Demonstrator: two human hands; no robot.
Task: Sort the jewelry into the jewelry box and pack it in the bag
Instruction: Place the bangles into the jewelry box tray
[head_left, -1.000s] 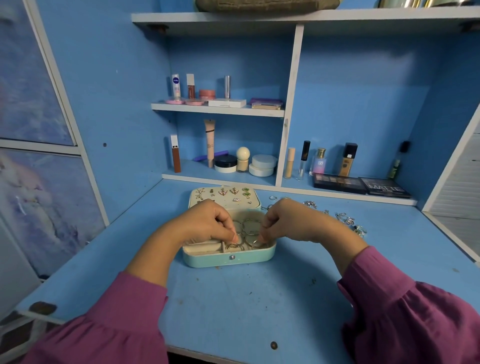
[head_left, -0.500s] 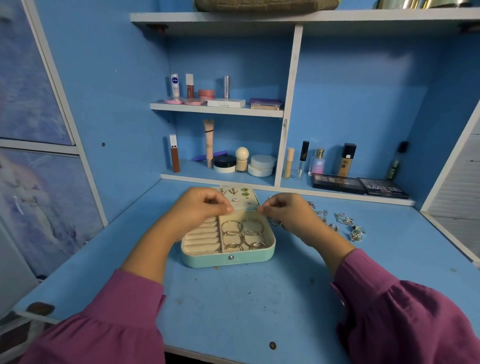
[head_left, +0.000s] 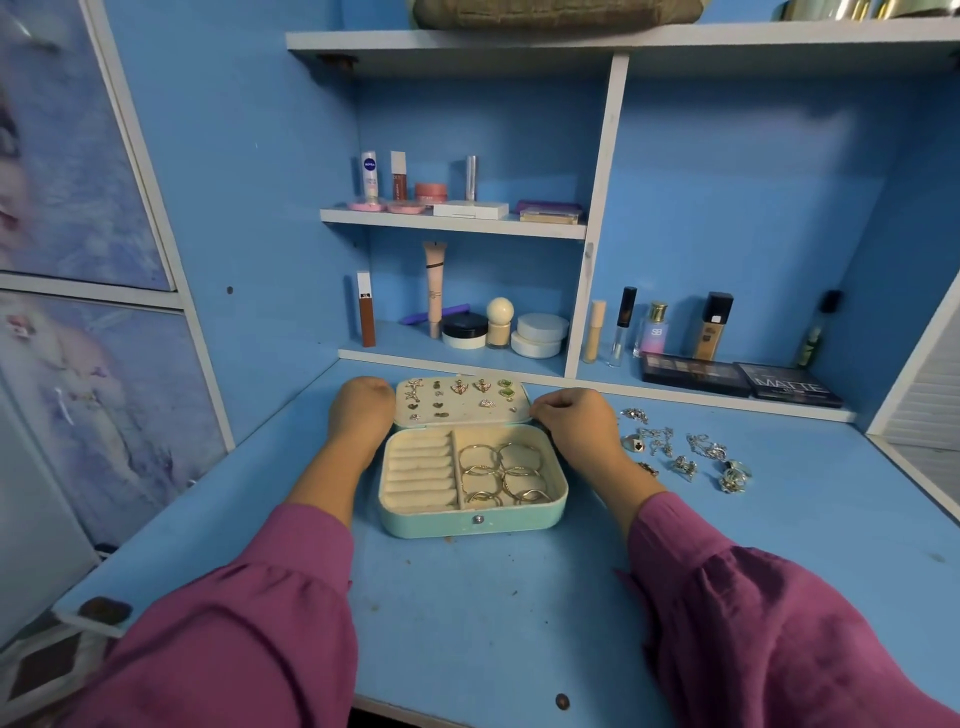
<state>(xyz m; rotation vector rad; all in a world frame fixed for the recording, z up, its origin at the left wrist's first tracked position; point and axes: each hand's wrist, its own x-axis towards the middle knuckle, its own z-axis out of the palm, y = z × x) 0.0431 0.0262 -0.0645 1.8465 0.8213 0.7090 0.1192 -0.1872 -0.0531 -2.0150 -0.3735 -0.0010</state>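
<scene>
Hands flank an open mint-green jewelry box (head_left: 470, 522) on a blue desk (head_left: 493, 613): the left hand (head_left: 362, 408) at the left edge of the raised lid (head_left: 462, 402), fingers curled out of sight, grip unclear; the right hand (head_left: 574, 423) with fingertips pinching the lid's right edge. Gold bangles (head_left: 504, 474) fill the box's right compartment, earrings (head_left: 460, 397) stud the lid, silver jewelry (head_left: 685, 457) lies loose just beside the right wrist.
</scene>
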